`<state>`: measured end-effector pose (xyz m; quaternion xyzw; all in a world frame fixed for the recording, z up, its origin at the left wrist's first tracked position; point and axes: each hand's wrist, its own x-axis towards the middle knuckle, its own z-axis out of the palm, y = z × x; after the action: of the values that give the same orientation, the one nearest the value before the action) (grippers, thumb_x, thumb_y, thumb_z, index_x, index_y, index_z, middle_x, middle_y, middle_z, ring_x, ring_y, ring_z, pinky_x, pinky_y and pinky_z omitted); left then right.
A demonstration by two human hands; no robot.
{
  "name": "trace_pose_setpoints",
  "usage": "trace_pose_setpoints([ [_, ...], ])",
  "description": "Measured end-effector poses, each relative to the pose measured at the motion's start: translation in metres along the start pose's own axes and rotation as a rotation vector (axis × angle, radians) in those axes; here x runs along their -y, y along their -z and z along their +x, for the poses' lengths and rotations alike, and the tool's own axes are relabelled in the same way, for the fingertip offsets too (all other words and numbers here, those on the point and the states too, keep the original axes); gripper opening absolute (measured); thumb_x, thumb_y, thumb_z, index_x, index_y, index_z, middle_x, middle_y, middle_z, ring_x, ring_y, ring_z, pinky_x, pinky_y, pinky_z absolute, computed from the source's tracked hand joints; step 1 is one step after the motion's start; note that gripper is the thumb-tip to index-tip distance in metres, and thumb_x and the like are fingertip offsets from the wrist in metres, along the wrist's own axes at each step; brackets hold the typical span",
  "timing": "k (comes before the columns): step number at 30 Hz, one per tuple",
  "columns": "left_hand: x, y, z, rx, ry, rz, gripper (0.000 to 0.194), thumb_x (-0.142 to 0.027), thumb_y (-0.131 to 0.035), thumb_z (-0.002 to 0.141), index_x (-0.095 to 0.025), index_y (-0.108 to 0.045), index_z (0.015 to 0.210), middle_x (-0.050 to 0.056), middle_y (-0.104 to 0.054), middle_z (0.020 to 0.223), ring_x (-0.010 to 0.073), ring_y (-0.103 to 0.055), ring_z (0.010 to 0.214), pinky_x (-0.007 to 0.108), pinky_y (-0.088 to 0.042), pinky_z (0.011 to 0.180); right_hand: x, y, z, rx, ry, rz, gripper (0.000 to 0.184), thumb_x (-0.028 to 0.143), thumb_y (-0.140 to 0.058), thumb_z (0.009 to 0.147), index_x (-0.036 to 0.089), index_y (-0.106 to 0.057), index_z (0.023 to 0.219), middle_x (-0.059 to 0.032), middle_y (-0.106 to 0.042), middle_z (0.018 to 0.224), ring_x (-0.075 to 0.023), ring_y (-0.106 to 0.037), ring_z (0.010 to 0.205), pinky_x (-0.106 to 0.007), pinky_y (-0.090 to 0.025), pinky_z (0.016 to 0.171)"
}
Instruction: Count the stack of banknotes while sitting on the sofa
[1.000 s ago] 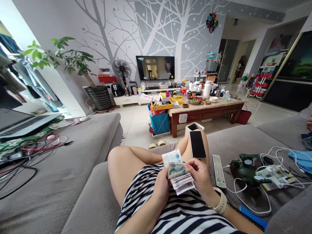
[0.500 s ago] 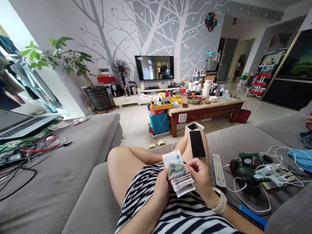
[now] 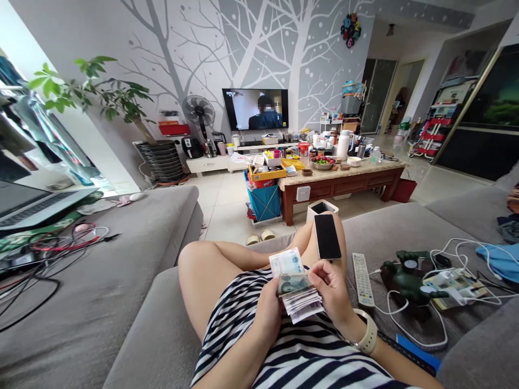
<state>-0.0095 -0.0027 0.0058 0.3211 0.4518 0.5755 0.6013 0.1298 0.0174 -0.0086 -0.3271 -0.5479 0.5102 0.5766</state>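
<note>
I sit on a grey sofa [image 3: 133, 324] with my legs crossed. Both hands hold a stack of banknotes [image 3: 300, 297] over my striped lap. My left hand [image 3: 270, 308] grips the stack from the left and below. My right hand [image 3: 334, 294], with a pale watch strap at the wrist, pinches the top greenish note at its right edge. A single bluish note [image 3: 287, 261] lies on my leg just beyond the stack. A black phone [image 3: 327, 236] rests face up on my right knee.
A white remote [image 3: 361, 273], a dark green toy figure [image 3: 407, 273] and tangled white cables [image 3: 450, 270] lie on the sofa at right. A laptop [image 3: 32, 208] and cords sit at left. A cluttered wooden coffee table [image 3: 344, 181] and a television [image 3: 255, 108] stand ahead.
My hands and the notes have stayed almost still. The view has tilted slightly and the picture on the television has changed.
</note>
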Motion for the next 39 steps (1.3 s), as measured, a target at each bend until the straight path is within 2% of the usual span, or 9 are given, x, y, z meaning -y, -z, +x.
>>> trace_pose_setpoints([
  [4,0.007,0.003,0.004,0.031,0.024,-0.107,0.024,-0.029,-0.057,0.074,-0.013,-0.073,0.080,0.006,-0.073,0.076,0.0223,-0.063,0.072,0.031,-0.047,0.070,0.005,-0.001,-0.001,0.025,0.007,0.017,0.018,0.033,-0.060,0.084,0.019,-0.055,0.073,0.0030,-0.052,0.063,-0.0115,-0.046,0.057,-0.022,-0.035,0.053],
  [8,0.012,0.006,0.007,-0.025,0.038,-0.176,0.022,-0.032,-0.063,0.071,-0.012,-0.070,0.067,0.006,-0.070,0.068,0.0195,-0.061,0.067,0.029,-0.046,0.068,0.009,-0.002,-0.001,0.065,-0.002,0.020,0.025,0.036,-0.053,0.088,0.019,-0.055,0.071,0.0010,-0.057,0.060,-0.0117,-0.047,0.053,-0.024,-0.036,0.052],
  [11,0.015,0.007,0.008,-0.024,0.046,-0.195,0.020,-0.031,-0.065,0.069,-0.012,-0.069,0.067,0.004,-0.068,0.063,0.0168,-0.059,0.061,0.028,-0.046,0.065,0.003,-0.001,0.002,0.050,-0.029,0.036,0.023,0.036,-0.061,0.083,0.018,-0.055,0.070,0.0019,-0.056,0.059,-0.0114,-0.048,0.054,-0.023,-0.037,0.053],
  [15,0.016,0.008,0.007,-0.016,0.047,-0.204,0.019,-0.030,-0.069,0.067,-0.012,-0.067,0.066,0.002,-0.067,0.062,0.0145,-0.057,0.057,0.026,-0.044,0.060,-0.010,0.001,0.007,-0.036,-0.113,0.050,0.028,0.037,-0.071,0.073,0.018,-0.051,0.067,0.0058,-0.046,0.056,-0.0091,-0.041,0.051,-0.021,-0.031,0.048],
  [20,0.014,0.006,0.005,0.041,0.094,-0.215,0.026,-0.028,-0.070,0.066,-0.012,-0.070,0.087,0.007,-0.073,0.080,0.0219,-0.065,0.072,0.032,-0.048,0.071,-0.018,0.002,0.012,-0.055,-0.198,0.080,0.032,0.043,-0.069,0.071,0.018,-0.050,0.074,0.0054,-0.048,0.059,-0.0100,-0.042,0.052,-0.022,-0.033,0.049],
  [24,0.015,0.006,0.004,0.013,0.100,-0.176,0.027,-0.027,-0.071,0.063,-0.013,-0.070,0.087,0.010,-0.074,0.090,0.0255,-0.067,0.082,0.034,-0.048,0.077,-0.018,0.002,0.013,-0.034,-0.203,0.016,0.032,0.044,-0.064,0.074,0.018,-0.050,0.064,0.0047,-0.045,0.055,-0.0098,-0.038,0.051,-0.022,-0.031,0.046],
  [29,0.018,0.007,0.004,0.028,0.089,-0.153,0.023,-0.029,-0.070,0.065,-0.013,-0.069,0.082,0.009,-0.074,0.087,0.0245,-0.066,0.082,0.033,-0.048,0.078,-0.018,0.003,0.012,-0.048,-0.182,-0.031,0.034,0.042,-0.064,0.074,0.018,-0.047,0.057,0.0053,-0.041,0.052,-0.0099,-0.035,0.050,-0.022,-0.028,0.046],
  [35,0.018,0.009,0.006,-0.054,0.056,-0.123,0.032,-0.039,-0.063,0.071,-0.010,-0.070,0.083,0.009,-0.074,0.083,0.0253,-0.066,0.081,0.035,-0.049,0.078,-0.011,0.002,0.010,-0.048,-0.125,-0.091,0.036,0.044,-0.062,0.075,0.019,-0.045,0.057,0.0055,-0.040,0.053,-0.0102,-0.035,0.051,-0.023,-0.029,0.048],
  [39,0.017,0.006,0.008,-0.087,0.081,-0.120,0.031,-0.039,-0.058,0.073,-0.014,-0.071,0.083,0.007,-0.074,0.085,0.0256,-0.066,0.080,0.033,-0.050,0.072,-0.006,0.002,0.007,-0.019,-0.081,-0.103,0.033,0.044,-0.061,0.078,0.018,-0.050,0.060,0.0043,-0.044,0.056,-0.0110,-0.039,0.053,-0.023,-0.032,0.049],
])
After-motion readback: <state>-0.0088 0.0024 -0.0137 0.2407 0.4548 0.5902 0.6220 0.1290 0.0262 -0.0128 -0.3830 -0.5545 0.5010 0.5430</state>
